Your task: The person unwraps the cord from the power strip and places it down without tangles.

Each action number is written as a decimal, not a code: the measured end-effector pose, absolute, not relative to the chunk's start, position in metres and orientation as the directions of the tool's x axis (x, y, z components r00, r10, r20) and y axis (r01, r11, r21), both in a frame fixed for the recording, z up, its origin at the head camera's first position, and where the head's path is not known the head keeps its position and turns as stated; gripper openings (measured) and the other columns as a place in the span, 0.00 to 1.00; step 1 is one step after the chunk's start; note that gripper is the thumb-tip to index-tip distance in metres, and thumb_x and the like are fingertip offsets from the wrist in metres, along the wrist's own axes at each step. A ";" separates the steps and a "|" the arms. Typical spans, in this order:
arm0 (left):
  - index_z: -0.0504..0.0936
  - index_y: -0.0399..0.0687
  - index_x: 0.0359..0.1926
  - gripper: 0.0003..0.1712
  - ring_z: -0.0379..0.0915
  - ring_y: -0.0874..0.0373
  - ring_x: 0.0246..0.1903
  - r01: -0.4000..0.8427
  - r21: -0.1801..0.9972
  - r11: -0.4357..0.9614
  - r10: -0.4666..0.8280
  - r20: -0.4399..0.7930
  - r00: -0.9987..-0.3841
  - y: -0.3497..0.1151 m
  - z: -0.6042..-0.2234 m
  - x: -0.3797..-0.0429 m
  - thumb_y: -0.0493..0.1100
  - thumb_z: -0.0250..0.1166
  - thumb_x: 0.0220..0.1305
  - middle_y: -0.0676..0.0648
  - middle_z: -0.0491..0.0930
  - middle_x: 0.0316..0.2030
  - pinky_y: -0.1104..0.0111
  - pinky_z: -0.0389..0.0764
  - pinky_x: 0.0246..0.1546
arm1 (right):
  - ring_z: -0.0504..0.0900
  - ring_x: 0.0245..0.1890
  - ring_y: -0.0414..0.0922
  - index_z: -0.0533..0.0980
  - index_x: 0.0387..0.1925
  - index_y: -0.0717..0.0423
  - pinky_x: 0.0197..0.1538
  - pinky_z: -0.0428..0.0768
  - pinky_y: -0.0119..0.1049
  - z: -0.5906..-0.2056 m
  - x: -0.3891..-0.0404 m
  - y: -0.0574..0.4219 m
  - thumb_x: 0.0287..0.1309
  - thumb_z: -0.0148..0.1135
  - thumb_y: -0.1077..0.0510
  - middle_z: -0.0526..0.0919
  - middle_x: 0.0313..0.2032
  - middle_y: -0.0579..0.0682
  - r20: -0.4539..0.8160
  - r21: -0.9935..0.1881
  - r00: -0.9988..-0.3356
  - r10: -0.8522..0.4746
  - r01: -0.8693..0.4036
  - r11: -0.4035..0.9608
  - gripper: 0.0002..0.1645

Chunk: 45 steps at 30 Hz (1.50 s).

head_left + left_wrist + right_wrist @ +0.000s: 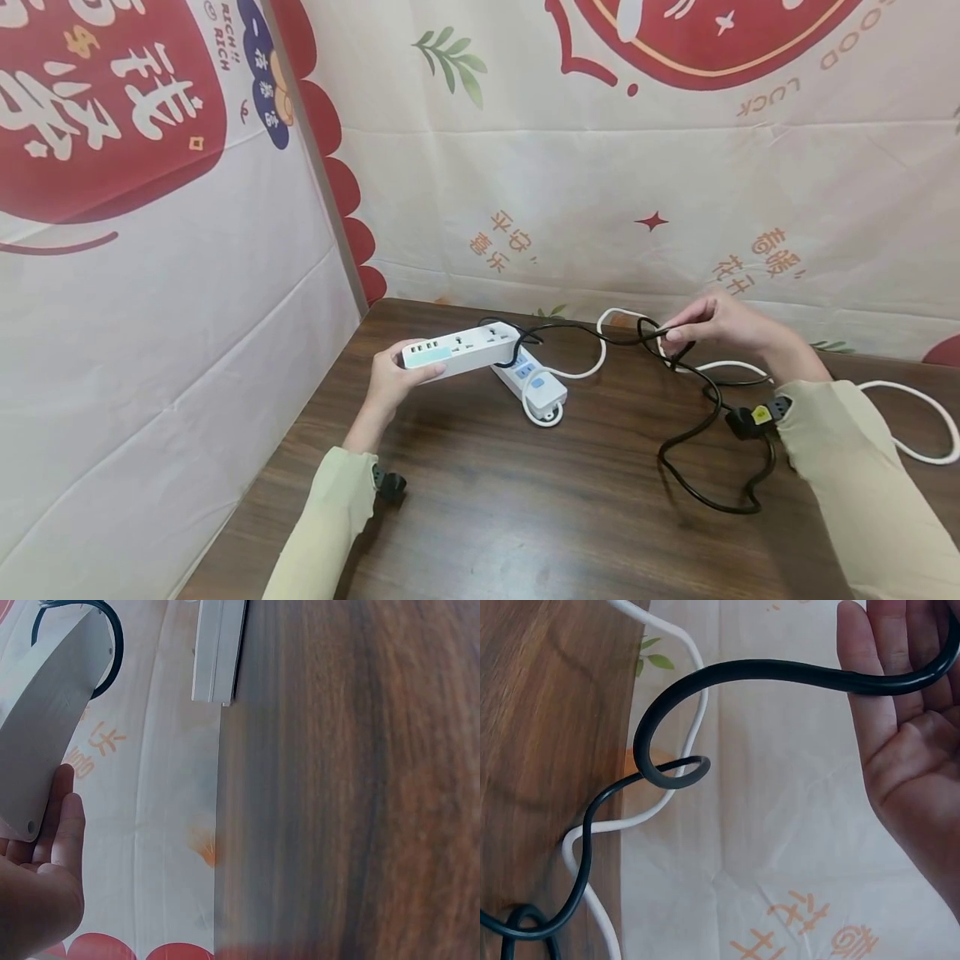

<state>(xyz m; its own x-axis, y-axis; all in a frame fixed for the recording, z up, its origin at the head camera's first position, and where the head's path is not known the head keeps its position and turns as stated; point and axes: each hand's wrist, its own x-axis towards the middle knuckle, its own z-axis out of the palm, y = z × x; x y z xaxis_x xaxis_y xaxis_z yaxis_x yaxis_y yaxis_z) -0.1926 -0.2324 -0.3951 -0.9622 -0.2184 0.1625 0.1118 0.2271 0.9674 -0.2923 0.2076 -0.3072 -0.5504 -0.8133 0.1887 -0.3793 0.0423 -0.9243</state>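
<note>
My left hand [392,377] grips one end of a white power strip [474,357], thumb on its near side, and holds it tilted above the table. In the left wrist view, the strip's plain underside [45,712] shows over the curled fingers. A black cable [570,325] runs from the strip's far end to my right hand [720,329], which pinches it between thumb and fingers. The right wrist view has this cable [780,670] crossing the fingers and looping below. Behind and beneath the held strip lies a second white power strip [546,393] with blue sockets.
A white cable [603,346] winds across the wooden table [525,517] and crosses the black one. Near the right sleeve are a black plug [742,423] with a yellow tag and slack black cable. Printed cloth [525,167] hangs behind the table and at its left.
</note>
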 end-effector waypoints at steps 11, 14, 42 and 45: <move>0.78 0.34 0.44 0.25 0.76 0.60 0.34 0.155 0.968 0.199 -0.258 0.204 -0.944 -0.234 -0.392 -0.190 0.33 0.73 0.40 0.38 0.80 0.39 0.71 0.75 0.35 | 0.83 0.30 0.39 0.83 0.35 0.55 0.37 0.78 0.31 -0.320 -0.289 0.225 0.56 0.52 0.74 0.85 0.29 0.45 0.052 -0.942 -0.583 -0.811 -0.297 0.154 0.17; 0.78 0.34 0.45 0.25 0.76 0.61 0.33 0.160 0.968 0.194 -0.255 0.207 -0.944 -0.235 -0.390 -0.190 0.33 0.73 0.40 0.38 0.80 0.39 0.72 0.75 0.34 | 0.83 0.30 0.40 0.83 0.35 0.58 0.37 0.78 0.31 -0.324 -0.290 0.230 0.56 0.52 0.73 0.85 0.29 0.45 0.041 -0.919 -0.592 -0.805 -0.338 0.202 0.15; 0.76 0.30 0.46 0.26 0.74 0.64 0.34 0.127 0.970 0.206 -0.200 0.169 -0.965 -0.234 -0.370 -0.173 0.32 0.71 0.43 0.35 0.78 0.41 0.73 0.74 0.35 | 0.81 0.25 0.37 0.83 0.34 0.48 0.20 0.66 0.30 -0.344 -0.299 0.283 0.59 0.53 0.66 0.85 0.27 0.46 -0.078 -0.887 -0.812 -0.579 -0.209 0.413 0.15; 0.76 0.30 0.47 0.26 0.74 0.64 0.33 0.118 0.971 0.209 -0.206 0.161 -0.965 -0.234 -0.371 -0.173 0.31 0.71 0.43 0.36 0.78 0.41 0.73 0.74 0.34 | 0.75 0.18 0.33 0.83 0.31 0.45 0.16 0.55 0.38 -0.346 -0.299 0.289 0.60 0.53 0.65 0.85 0.26 0.45 -0.085 -0.874 -0.841 -0.535 -0.195 0.445 0.15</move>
<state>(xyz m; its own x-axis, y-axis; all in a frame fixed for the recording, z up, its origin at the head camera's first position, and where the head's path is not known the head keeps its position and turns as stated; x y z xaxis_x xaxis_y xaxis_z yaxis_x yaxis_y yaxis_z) -0.1734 -0.2343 -0.3706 -0.9652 -0.2058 0.1613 0.1177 0.2089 0.9708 -0.2989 0.2894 -0.3458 -0.8408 -0.5347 -0.0847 -0.1948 0.4448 -0.8742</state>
